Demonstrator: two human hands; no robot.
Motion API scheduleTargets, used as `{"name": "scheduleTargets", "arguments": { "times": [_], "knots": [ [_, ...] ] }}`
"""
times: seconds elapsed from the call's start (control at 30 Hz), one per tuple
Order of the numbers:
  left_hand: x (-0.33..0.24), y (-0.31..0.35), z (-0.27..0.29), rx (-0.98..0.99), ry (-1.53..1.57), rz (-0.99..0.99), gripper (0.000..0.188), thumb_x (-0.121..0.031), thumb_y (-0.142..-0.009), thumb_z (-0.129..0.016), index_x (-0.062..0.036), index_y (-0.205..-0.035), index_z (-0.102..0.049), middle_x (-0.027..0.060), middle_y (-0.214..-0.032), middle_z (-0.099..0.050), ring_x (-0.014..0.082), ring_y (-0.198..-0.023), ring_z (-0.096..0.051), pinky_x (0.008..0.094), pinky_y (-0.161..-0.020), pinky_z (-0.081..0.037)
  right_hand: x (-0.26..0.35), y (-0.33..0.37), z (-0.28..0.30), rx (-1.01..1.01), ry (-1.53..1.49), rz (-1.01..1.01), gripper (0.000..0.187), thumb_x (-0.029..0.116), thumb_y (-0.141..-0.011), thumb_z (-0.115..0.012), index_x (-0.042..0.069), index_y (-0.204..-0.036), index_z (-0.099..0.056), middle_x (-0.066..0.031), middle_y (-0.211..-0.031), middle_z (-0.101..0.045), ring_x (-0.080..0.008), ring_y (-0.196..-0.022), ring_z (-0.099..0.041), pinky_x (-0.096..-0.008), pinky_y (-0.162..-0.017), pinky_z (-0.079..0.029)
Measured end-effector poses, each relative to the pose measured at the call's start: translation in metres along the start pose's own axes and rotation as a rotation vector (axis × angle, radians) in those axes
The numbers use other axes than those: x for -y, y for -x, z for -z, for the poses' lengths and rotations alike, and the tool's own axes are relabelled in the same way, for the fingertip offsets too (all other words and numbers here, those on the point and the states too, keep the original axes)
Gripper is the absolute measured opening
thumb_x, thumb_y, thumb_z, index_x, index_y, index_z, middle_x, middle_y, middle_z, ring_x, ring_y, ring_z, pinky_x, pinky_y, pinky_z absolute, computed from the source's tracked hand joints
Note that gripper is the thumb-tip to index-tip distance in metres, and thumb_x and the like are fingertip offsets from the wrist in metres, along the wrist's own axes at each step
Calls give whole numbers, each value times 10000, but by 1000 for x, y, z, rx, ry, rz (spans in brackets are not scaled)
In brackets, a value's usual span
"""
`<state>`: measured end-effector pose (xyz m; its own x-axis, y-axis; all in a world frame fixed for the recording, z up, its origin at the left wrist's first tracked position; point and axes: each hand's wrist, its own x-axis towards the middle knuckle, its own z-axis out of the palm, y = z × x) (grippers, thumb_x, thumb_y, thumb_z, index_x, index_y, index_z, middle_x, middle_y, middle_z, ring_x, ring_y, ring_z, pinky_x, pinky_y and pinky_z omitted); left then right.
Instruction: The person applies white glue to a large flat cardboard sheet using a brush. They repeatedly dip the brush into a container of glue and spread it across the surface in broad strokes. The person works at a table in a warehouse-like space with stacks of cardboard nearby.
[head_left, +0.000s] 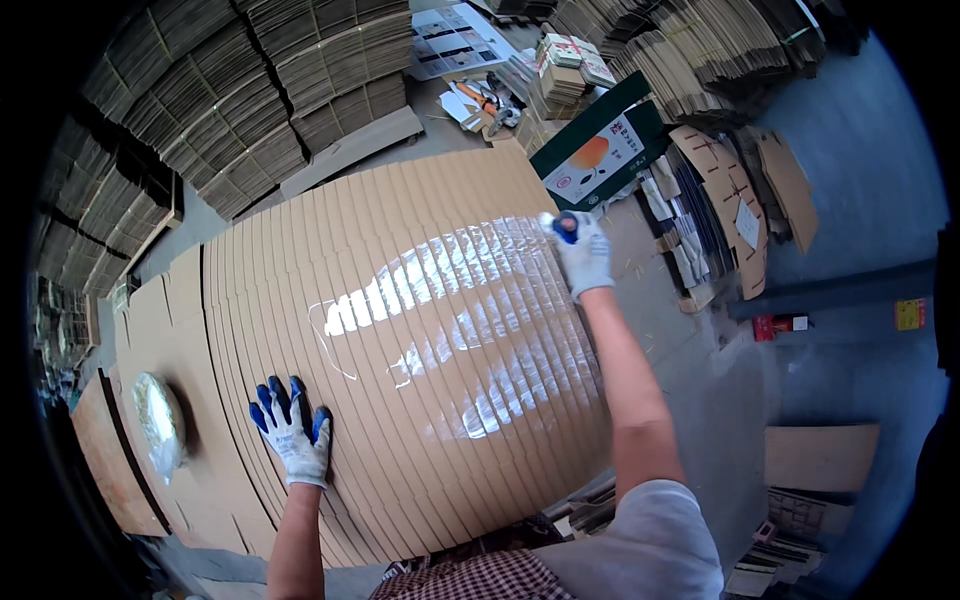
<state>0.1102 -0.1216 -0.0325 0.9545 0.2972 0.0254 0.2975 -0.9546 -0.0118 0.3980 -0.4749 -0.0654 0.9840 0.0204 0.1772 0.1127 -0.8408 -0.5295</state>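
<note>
A fanned row of overlapping brown cardboard sheets (400, 400) lies in front of me, their edges stepped from left to right. Glossy, see-through streaks (470, 255) run across the sheets in several bands, with thin white strands at their left ends. My left hand (295, 440), in a white glove with blue fingertips, rests flat on the left part of the row, fingers spread. At the far right edge my gloved right hand (583, 255) is closed; a small white tip shows beside its fingers, but what it holds is too unclear to name.
A round plastic-wrapped bowl-like object (158, 425) sits on flat cardboard (190, 340) at left. Tall bundled cardboard stacks (230, 90) stand behind. A dark green printed panel (600, 145) is beyond my right hand, and standing cardboard pieces (725, 200) are farther right.
</note>
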Motion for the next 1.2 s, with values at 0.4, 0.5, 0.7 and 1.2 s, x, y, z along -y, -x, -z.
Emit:
{"name": "scheduleTargets", "arguments": {
  "times": [0.4, 0.5, 0.7, 1.2],
  "knots": [
    [-2, 4, 2, 48, -5, 12, 603, -274, -754, -550, -167, -1307, -336, 142, -1406, -170, 325, -1300, -117, 468, -1054, -29, 3, -31, 9, -56, 201, -39, 307, 296, -728, -607, 69, -931, -567, -127, -896, -572, -312, -840, -552, -368, -742, -440],
    [0, 1, 5, 117, 15, 49, 606, -324, -770, -535, -183, -1318, -318, 136, -1410, -157, 324, -1306, -88, 475, -1053, -6, 40, -15, 13, -112, -75, -64, 322, 264, -710, -647, 47, -933, -565, -145, -872, -573, -299, -803, -562, -349, -730, -445],
    [-4, -1, 9, 134, 44, 73, 604, -326, -770, -541, -185, -1316, -324, 133, -1405, -169, 325, -1304, -94, 470, -1054, -3, 132, 26, -21, 235, -349, 384, 309, 202, -682, -667, 50, -925, -553, -144, -876, -565, -317, -807, -559, -354, -718, -450],
    [-2, 2, 2, 109, 87, 63, 607, -374, -777, -535, -172, -1312, -331, 141, -1399, -184, 330, -1301, -108, 486, -1049, -4, 105, 12, -8, 46, -137, 22, 295, 189, -714, -646, 54, -964, -567, -105, -913, -582, -259, -796, -575, -326, -708, -462]
  ]
}}
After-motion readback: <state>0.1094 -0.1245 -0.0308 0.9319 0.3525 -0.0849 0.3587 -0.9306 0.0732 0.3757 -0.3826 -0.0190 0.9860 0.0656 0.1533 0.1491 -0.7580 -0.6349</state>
